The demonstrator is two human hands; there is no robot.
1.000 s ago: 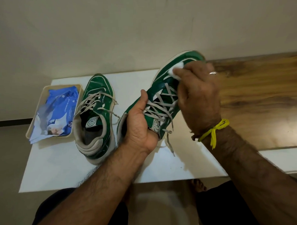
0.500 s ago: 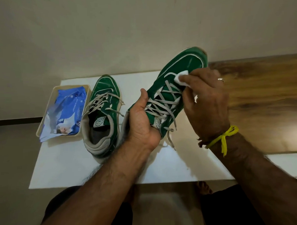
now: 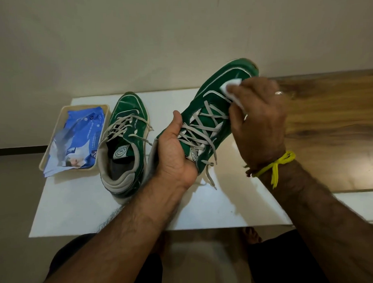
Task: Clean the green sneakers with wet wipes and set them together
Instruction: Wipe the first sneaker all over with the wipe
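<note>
Left hand (image 3: 174, 155) gripping raised green lace-up sneaker (image 3: 212, 112) by its heel above white worktop (image 3: 77, 201), right hand (image 3: 260, 120) pinching white wet wipe (image 3: 230, 89) against its toe, second green sneaker (image 3: 126, 143) flat beside tray (image 3: 54, 141).

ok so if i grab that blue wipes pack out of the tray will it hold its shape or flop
The blue plastic wet-wipes pack will probably flop: it looks crumpled, and one end droops over the rim of the shallow beige tray. Its film looks glossy, so it may be a little slippery. It looks flattened, so it is likely light.
</note>
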